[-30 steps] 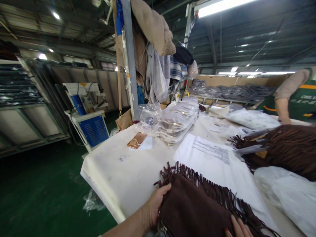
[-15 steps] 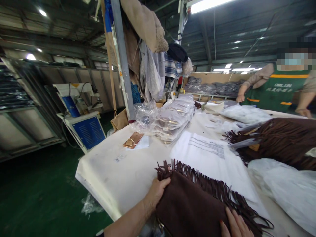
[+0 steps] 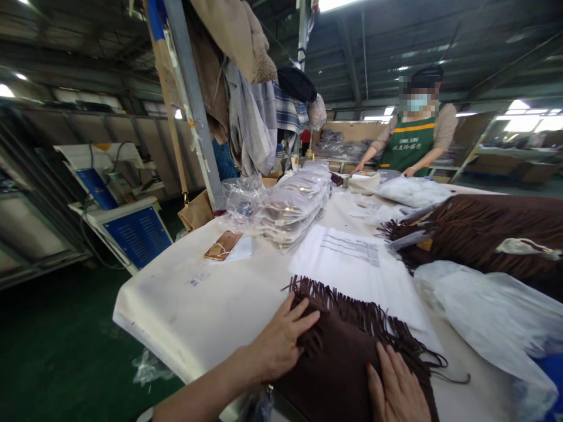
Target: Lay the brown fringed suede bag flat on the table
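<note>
A dark brown fringed bag (image 3: 336, 357) lies flat at the near edge of the table, its fringe spread along the far side. My left hand (image 3: 281, 337) rests on its upper left corner with the fingers spread. On the right part of the bag, my right hand (image 3: 398, 387) lies flat, fingers stretched out. A small metal zipper pull (image 3: 270, 389) shows at the bag's near left edge. Just beyond the fringe is a stack of white printed plastic bags (image 3: 352, 255).
More brown fringed bags (image 3: 492, 234) lie at the right, beside clear plastic bags (image 3: 479, 299). Wrapped goods (image 3: 294, 202) are piled mid-table, near a brown tag (image 3: 223, 245). A co-worker in a green apron (image 3: 407, 143) stands across the table (image 3: 171, 305). Clothes hang from a metal post (image 3: 193, 105).
My left hand has gone from gripping the bag's corner to lying spread on top of it. My right hand still lies on the bag. The view has turned right, showing more of the co-worker.
</note>
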Tool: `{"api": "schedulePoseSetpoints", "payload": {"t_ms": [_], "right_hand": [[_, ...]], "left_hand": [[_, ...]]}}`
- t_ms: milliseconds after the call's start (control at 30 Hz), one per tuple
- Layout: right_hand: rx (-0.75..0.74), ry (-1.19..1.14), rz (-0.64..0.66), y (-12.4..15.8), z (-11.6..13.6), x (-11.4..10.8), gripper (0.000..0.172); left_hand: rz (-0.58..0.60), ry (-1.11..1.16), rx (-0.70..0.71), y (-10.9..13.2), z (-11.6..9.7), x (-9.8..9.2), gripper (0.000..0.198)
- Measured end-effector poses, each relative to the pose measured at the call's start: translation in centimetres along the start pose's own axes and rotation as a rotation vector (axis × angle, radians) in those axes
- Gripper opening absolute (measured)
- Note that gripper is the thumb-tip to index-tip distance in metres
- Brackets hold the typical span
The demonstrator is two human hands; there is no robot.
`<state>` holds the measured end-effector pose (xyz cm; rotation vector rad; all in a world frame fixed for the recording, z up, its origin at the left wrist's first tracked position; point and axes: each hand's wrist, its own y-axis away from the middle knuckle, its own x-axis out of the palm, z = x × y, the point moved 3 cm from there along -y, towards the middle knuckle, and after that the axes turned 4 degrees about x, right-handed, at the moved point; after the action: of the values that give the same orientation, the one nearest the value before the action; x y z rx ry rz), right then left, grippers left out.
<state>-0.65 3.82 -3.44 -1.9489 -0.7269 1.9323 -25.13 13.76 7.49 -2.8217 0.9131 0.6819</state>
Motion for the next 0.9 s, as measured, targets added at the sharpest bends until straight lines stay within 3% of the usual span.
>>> {"api": "schedulePoseSetpoints", "payload": {"t_ms": [67, 167, 233, 300, 433, 500, 567, 633, 733, 800, 900], "right_hand": [[-0.051, 0.062, -0.044, -0.2, 0.3, -0.2, 0.034], [-0.108, 0.151, -0.087, -0.7, 0.9, -0.9, 0.033], [-0.158, 0.218, -0.126, -1.1, 1.6, -1.7, 0.032], [-0.176, 0.255, -0.158, -1.6, 2.4, -2.6, 0.032], [-0.077, 0.194, -0.144, -2.2, 3.6, -3.8, 0.036], [-0.013, 0.104, -0.099, -2.2, 3.6, -3.7, 0.039], [0.068, -0.04, -0.033, -2.3, 3.3, -3.4, 0.043], [0.219, -0.223, 0.037, -2.5, 2.8, -3.5, 0.046], [0.536, -0.437, 0.092, -2.7, 2.0, -5.5, 0.061], [0.696, -0.487, 0.065, -2.4, 1.4, -7.7, 0.071], [0.923, -0.541, 0.053, -1.3, -0.4, -9.8, 0.076]], "left_hand": [[0.209, -0.526, 0.018, 0.4, -0.6, 0.9, 0.084], [0.301, -0.725, 0.046, 0.7, -1.1, 1.6, 0.074], [0.298, -0.717, 0.081, 0.8, -1.4, 1.8, 0.069], [0.289, -0.672, 0.064, 0.8, -1.4, 2.2, 0.076], [0.224, -0.567, 0.077, 0.6, -1.5, 4.2, 0.09], [0.266, -0.521, 0.118, 0.6, -2.3, 4.7, 0.098], [0.378, -0.388, 0.124, 0.7, -3.6, 4.2, 0.095], [0.418, -0.159, 0.144, 0.8, -5.2, 2.1, 0.077], [0.059, 0.074, 0.131, 1.5, -5.7, -2.9, 0.053], [-0.193, 0.125, -0.027, 2.4, -3.7, -5.6, 0.041], [-0.313, 0.221, -0.263, 3.0, 0.9, -6.9, 0.032]]}}
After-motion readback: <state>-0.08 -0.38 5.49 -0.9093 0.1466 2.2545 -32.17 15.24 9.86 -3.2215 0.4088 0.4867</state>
